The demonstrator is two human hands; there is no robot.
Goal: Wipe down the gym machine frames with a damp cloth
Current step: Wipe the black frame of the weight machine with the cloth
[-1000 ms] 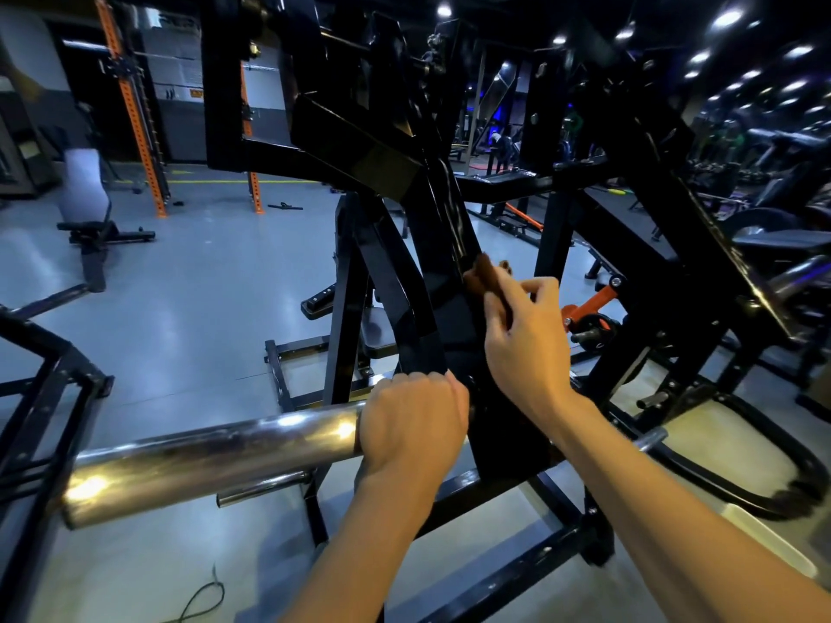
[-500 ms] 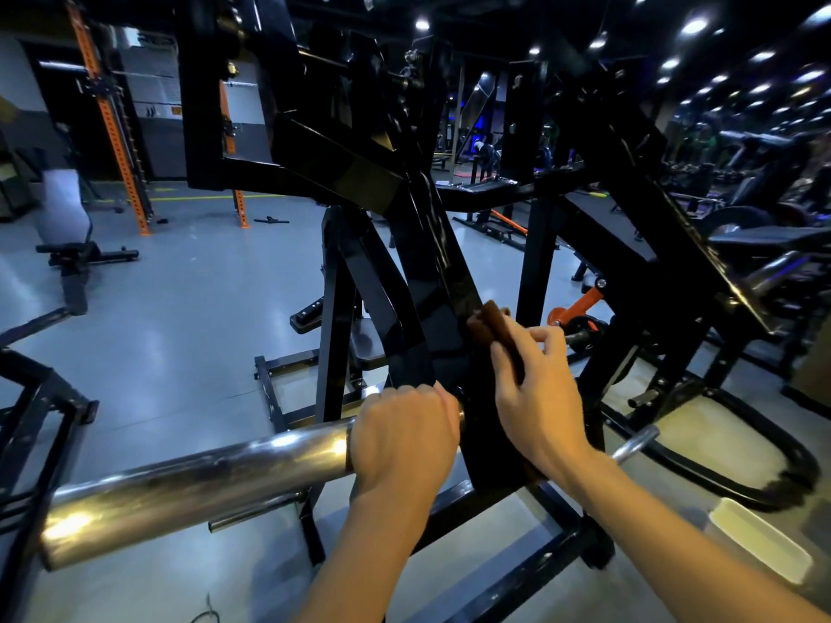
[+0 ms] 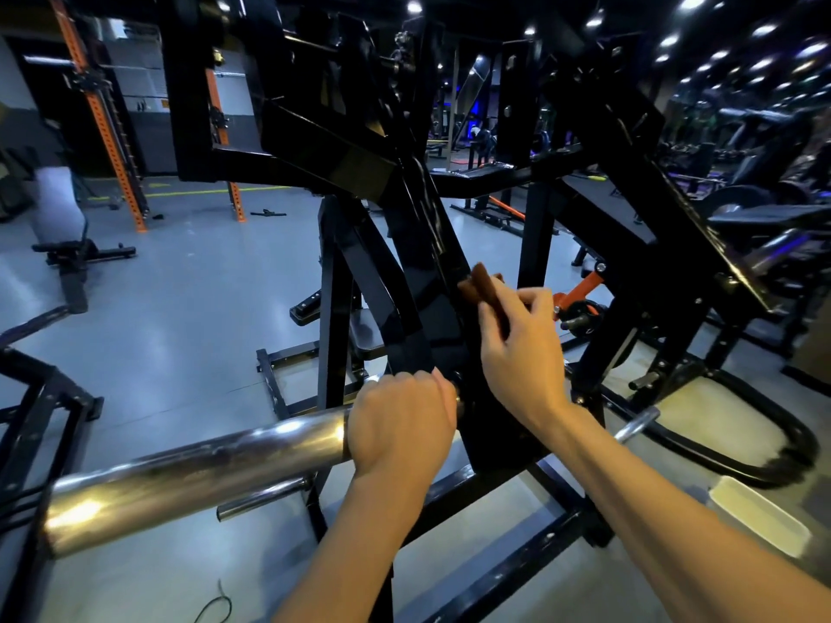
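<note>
The cloth [image 3: 480, 285], a folded brown rag, sits against the slanted black beam [image 3: 438, 245] of the gym machine near the middle of the scene. The right hand [image 3: 517, 353] pinches it with curled fingers and presses it to the beam's right edge. The left hand [image 3: 400, 424] is wrapped round the near end of the chrome bar [image 3: 193, 474], apparently as a brace.

As a judgement, the wiping is mid-way on this one beam. The paint is glossy everywhere, so no wet streak tells wiped steel from unwiped. The upper frame [image 3: 314, 128], the upright post [image 3: 330, 303] to the left and the base rails [image 3: 508, 573] near the floor look still to be done, as do the other machines far right.

Around the beam the frame is crowded. The chrome bar crosses in front at the left, a thinner chrome peg [image 3: 636, 424] juts out at the right, and crossing struts narrow the reach to the beam's lower end. A pale tub [image 3: 760, 514] stands on the floor [image 3: 180, 308] at the near right. An orange rack [image 3: 112, 128] and a bench [image 3: 67, 236] stand far left, well apart from the work.
</note>
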